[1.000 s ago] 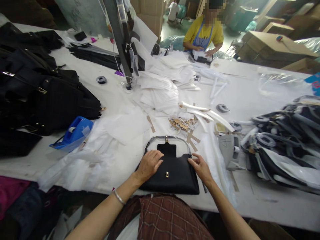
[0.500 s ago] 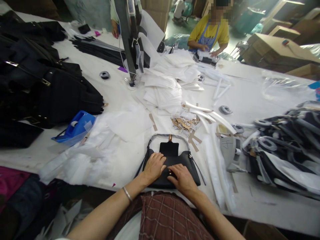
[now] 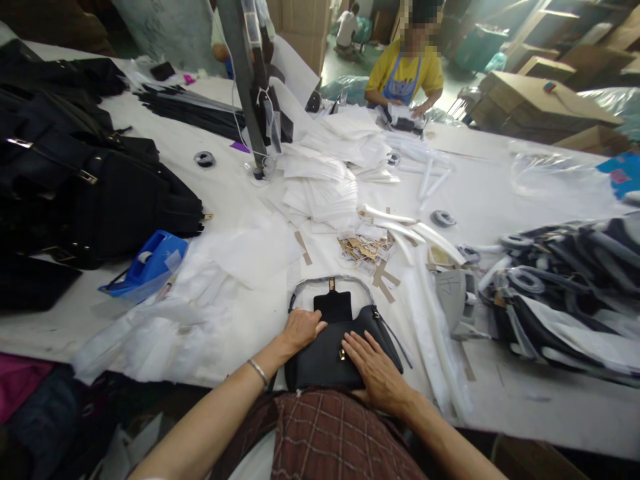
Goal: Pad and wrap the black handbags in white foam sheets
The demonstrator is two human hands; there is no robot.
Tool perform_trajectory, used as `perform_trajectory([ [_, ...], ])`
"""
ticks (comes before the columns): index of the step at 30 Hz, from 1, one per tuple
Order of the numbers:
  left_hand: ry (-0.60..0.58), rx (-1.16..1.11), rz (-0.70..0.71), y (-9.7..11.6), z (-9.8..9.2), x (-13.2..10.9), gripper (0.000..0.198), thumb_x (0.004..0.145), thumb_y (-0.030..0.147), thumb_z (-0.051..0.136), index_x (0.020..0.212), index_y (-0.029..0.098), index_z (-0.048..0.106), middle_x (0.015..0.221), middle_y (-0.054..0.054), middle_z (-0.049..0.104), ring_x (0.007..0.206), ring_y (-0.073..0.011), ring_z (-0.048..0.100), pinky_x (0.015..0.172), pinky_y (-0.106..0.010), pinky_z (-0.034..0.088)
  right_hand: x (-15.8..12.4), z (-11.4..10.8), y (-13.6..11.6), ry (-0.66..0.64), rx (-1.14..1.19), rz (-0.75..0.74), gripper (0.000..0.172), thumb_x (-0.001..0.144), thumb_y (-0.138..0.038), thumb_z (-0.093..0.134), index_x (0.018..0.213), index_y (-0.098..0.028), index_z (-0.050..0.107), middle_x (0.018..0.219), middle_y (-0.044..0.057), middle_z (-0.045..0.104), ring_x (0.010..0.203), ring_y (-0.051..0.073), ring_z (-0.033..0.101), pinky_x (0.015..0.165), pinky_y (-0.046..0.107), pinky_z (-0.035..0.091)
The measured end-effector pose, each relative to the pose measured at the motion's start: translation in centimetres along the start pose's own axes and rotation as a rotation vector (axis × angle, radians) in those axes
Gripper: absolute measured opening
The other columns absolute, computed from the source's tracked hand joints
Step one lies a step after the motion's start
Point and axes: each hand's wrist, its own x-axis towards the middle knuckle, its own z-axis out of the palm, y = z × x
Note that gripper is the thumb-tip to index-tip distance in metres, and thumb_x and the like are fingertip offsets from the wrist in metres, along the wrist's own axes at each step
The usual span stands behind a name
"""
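A black handbag (image 3: 320,363) lies at the table's near edge against my apron. Its flap (image 3: 333,307) is folded back away from me, and its wrapped handle (image 3: 345,278) arches beyond it. A small gold clasp (image 3: 343,355) shows on the front panel. My left hand (image 3: 301,330) is closed on the bag's upper left edge, thumb on the front, other fingers partly hidden. Flat across the right side of the front lies my right hand (image 3: 377,370), its fingers stretched out beside the clasp.
Black bags (image 3: 100,187) are heaped on the left, near a blue tape dispenser (image 3: 150,263). Wrapped bags (image 3: 565,313) pile up on the right beside a grey dispenser (image 3: 453,300). Ahead are paper tags (image 3: 367,248), white sheets (image 3: 325,190) and a post (image 3: 245,87). A co-worker (image 3: 407,77) stands opposite.
My left hand has shifted from the front panel to the bag's upper left edge. My right hand has moved right and flattened, uncovering the clasp. The camera view has turned slightly.
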Motion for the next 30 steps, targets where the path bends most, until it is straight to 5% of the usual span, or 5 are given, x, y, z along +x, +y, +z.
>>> perform_trajectory([
  [5,0.026,0.013,0.060,-0.8,-3.3,3.1,0.028,0.096,0.037,0.049,0.089,0.016,0.066,0.078,-0.011,0.070,0.080,-0.0252,0.067,0.078,-0.036,0.046,1.0,-0.3,0.3,0.040,-0.048,0.094,0.088,0.071,-0.030,0.067,0.150,-0.014,0.030,0.157,0.014,0.028,0.146,0.031,0.024,0.121,0.052,0.014],
  [11,0.064,-0.007,0.201,-0.9,-6.2,4.7,0.040,0.089,0.042,0.062,0.120,0.017,0.059,0.120,-0.014,0.065,0.117,-0.0274,0.057,0.106,-0.043,0.033,4.5,-0.9,1.1,0.126,-0.043,0.225,0.075,0.075,-0.024,0.063,0.146,-0.014,0.039,0.152,0.015,0.040,0.141,0.031,0.034,0.118,0.051,0.023],
  [16,-0.072,0.056,0.335,1.4,-2.5,-0.2,0.094,0.067,0.060,0.076,0.142,0.014,0.041,0.147,-0.022,0.044,0.139,-0.0374,0.036,0.114,-0.059,0.020,4.5,-1.6,2.7,0.048,-0.042,0.075,0.086,0.070,-0.023,0.065,0.149,-0.015,0.032,0.155,0.015,0.034,0.144,0.031,0.029,0.120,0.051,0.017],
  [22,0.134,0.238,0.262,2.2,2.2,-0.4,0.048,0.093,0.019,0.044,0.140,0.009,0.045,0.143,-0.021,0.048,0.135,-0.0345,0.043,0.111,-0.060,0.029,4.5,-0.7,4.7,0.063,-0.156,-0.047,0.070,0.078,-0.014,0.052,0.147,-0.014,0.037,0.150,0.015,0.043,0.139,0.030,0.038,0.115,0.050,0.030],
  [30,0.358,0.323,0.366,-0.3,6.4,0.7,0.051,0.095,0.013,0.033,0.146,0.010,0.035,0.152,-0.015,0.038,0.145,-0.0293,0.026,0.117,-0.058,0.019,4.6,3.5,4.6,0.437,-0.244,-0.049,0.064,0.086,-0.012,0.046,0.148,-0.018,0.035,0.148,0.010,0.046,0.142,0.029,0.032,0.117,0.056,0.026],
])
